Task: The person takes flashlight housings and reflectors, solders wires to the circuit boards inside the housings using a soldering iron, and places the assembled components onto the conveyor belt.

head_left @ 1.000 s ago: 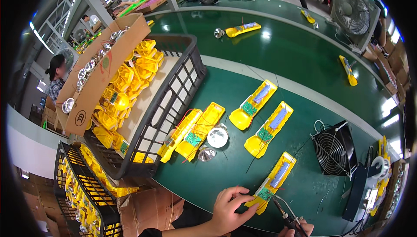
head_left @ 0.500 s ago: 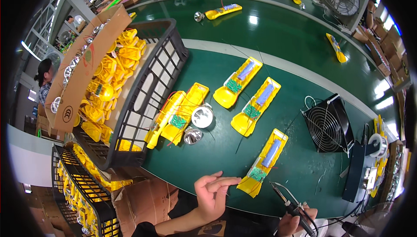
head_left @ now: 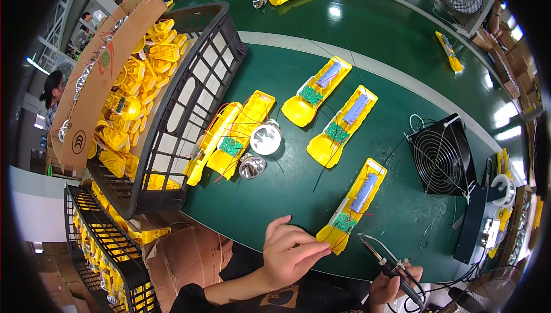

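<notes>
A yellow flashlight housing half (head_left: 337, 238) lies tilted on the green bench in front of me, with a green circuit board (head_left: 345, 222), a blue battery cell (head_left: 365, 192) and thin wires in it. My left hand (head_left: 293, 253) is closed in a pinch at the housing's near end; what lies between thumb and forefinger is too small to make out. In my right hand (head_left: 393, 285) is a soldering iron (head_left: 392, 268), its tip just right of the board, apart from it. Two similar housings (head_left: 328, 142) (head_left: 299, 109) with boards and cells lie farther back.
Left of centre lie more yellow housings (head_left: 259, 106) with red wires and two silver reflectors (head_left: 266, 138) (head_left: 252, 166). A black crate (head_left: 150, 184) of yellow parts stands at left. To the right are a black fan (head_left: 441, 155) and a solder spool (head_left: 503, 190). Beyond runs a green belt (head_left: 367, 17).
My left hand has moved right onto the housing's near end, and its fingers have drawn together. The soldering iron stays close to the board. The whole view has shifted slightly.
</notes>
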